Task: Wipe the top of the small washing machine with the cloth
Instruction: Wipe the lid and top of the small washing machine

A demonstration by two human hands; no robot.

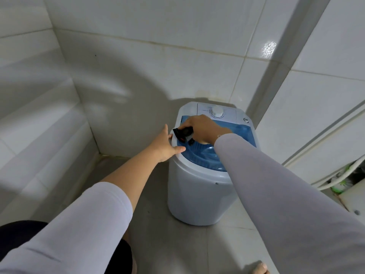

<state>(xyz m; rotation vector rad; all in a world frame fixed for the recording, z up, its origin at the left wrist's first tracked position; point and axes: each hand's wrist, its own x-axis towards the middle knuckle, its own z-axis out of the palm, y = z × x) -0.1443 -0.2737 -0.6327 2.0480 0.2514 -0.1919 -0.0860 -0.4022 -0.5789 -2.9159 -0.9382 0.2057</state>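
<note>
Where tiled walls meet, washing machine

We see soft, even light on the white wall tiles, with one bright glare spot at upper right. A broad shadow darkens the corner, and straight lines bow toward the edges.

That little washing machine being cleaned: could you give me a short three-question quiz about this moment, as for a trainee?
1. True or false: the right hand grips the dark cloth.
2. What does the left hand touch? A) the white dial B) the machine's white rim C) the floor
3. Fill in: the washing machine's lid is coloured ____.

Key: 1 true; 2 B; 3 blue.
</note>
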